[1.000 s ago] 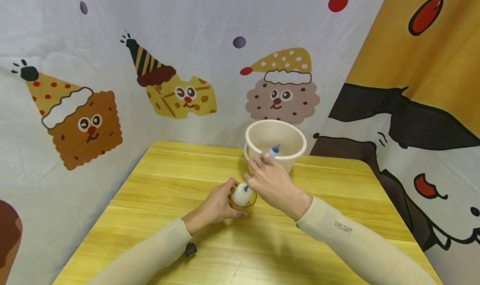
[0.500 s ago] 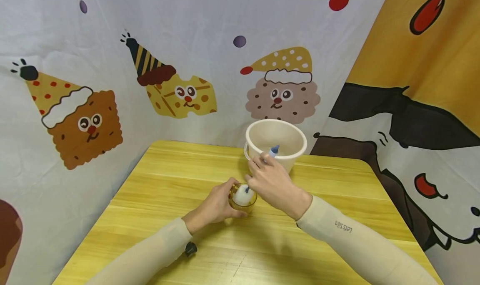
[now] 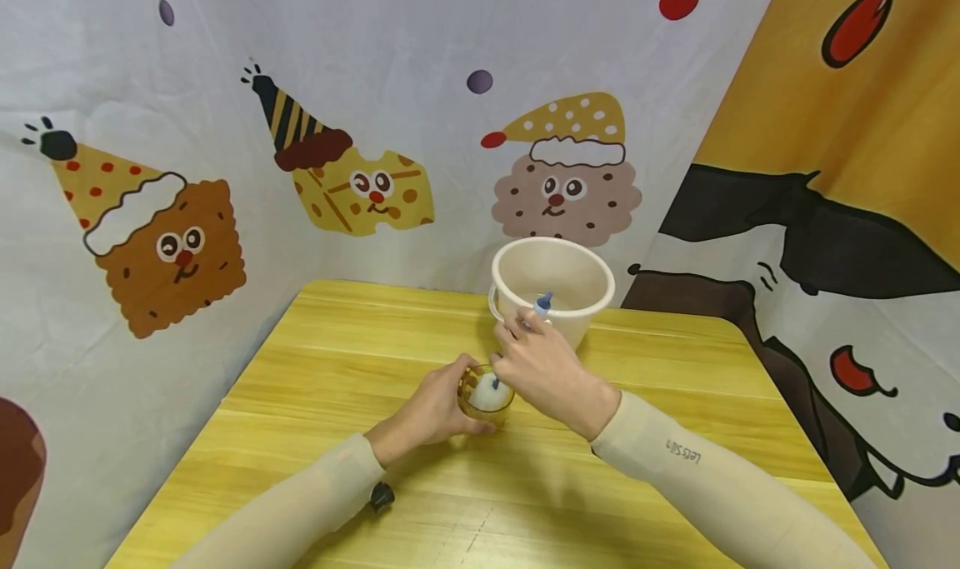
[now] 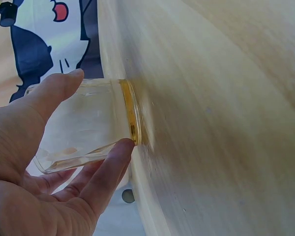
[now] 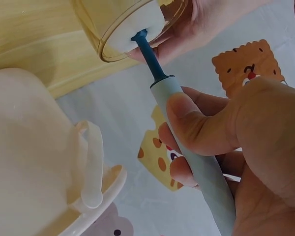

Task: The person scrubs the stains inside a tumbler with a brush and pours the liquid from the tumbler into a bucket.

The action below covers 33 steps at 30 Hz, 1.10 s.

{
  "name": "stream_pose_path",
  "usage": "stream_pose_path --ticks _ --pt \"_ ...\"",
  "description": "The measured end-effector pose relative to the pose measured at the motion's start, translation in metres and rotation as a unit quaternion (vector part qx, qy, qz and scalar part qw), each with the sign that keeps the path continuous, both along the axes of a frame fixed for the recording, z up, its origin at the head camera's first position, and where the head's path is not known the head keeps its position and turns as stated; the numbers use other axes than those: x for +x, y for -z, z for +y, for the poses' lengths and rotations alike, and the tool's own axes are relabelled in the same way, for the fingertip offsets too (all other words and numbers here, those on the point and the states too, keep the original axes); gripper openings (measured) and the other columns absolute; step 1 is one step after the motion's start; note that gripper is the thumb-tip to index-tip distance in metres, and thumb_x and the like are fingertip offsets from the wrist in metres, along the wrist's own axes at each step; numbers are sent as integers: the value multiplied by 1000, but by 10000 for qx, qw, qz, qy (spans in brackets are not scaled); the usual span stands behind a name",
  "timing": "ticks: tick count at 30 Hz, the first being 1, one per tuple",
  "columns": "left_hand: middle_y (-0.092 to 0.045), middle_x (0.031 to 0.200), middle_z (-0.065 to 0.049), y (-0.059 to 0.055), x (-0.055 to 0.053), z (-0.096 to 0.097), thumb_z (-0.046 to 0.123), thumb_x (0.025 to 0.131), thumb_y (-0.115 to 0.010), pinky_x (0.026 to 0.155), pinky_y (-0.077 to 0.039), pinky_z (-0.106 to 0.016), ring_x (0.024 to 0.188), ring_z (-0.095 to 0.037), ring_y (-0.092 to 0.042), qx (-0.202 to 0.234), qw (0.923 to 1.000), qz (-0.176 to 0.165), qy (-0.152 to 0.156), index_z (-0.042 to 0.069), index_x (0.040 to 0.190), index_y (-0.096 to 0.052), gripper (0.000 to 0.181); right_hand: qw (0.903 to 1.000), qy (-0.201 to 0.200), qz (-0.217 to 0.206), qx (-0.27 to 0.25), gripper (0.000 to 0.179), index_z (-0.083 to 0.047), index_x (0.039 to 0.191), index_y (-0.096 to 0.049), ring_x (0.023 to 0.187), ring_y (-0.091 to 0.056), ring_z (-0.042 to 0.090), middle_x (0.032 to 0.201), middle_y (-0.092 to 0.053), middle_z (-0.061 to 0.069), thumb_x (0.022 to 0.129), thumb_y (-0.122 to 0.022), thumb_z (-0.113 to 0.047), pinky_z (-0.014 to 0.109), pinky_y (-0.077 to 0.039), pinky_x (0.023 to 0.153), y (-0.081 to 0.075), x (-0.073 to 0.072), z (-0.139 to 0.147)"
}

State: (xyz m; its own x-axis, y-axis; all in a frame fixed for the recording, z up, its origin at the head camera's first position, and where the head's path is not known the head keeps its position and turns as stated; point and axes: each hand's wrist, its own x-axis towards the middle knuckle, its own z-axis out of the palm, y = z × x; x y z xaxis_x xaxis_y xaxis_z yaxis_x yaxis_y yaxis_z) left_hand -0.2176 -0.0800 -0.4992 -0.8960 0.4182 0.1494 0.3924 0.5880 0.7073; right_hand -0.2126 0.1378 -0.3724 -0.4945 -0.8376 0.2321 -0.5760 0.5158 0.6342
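Observation:
My left hand [image 3: 431, 406] grips an amber-tinted clear glass [image 4: 88, 128] around its side, thumb on one side and fingers on the other. In the left wrist view its thick yellow base is right at the tabletop. My right hand [image 3: 551, 373] holds a bottle brush [image 5: 199, 167] by its pale grey-green handle, thumb laid along it. The brush's dark blue neck [image 5: 151, 59] leads to a white sponge head [image 3: 489, 394] inside the glass. The handle's blue tip [image 3: 544, 301] sticks up above the right hand.
A cream bucket [image 3: 510, 273] with a side handle stands behind the hands, close to the right hand. A small black object [image 3: 381, 497] shows beside the left sleeve. The wooden table [image 3: 360, 327] backs onto a printed cartoon curtain [image 3: 420, 44].
The brush has shifted a little: its sponge head has moved slightly rightward and lower inside the glass, and the handle tip has tilted slightly left. The left hand and glass stay put.

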Motion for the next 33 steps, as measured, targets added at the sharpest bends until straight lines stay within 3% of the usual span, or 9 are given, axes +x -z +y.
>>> stream_pose_path --ticks 33 --pt "-80 136 -12 2 -2 -1 32 79 -112 99 -69 -45 119 -27 -78 50 10000 10 43 11 145 -60 86 9993 -305 145 140 16 -32 93 -89 105 -69 21 102 -74 -4 84 -102 -33 38 -47 100 10 -4 -2"
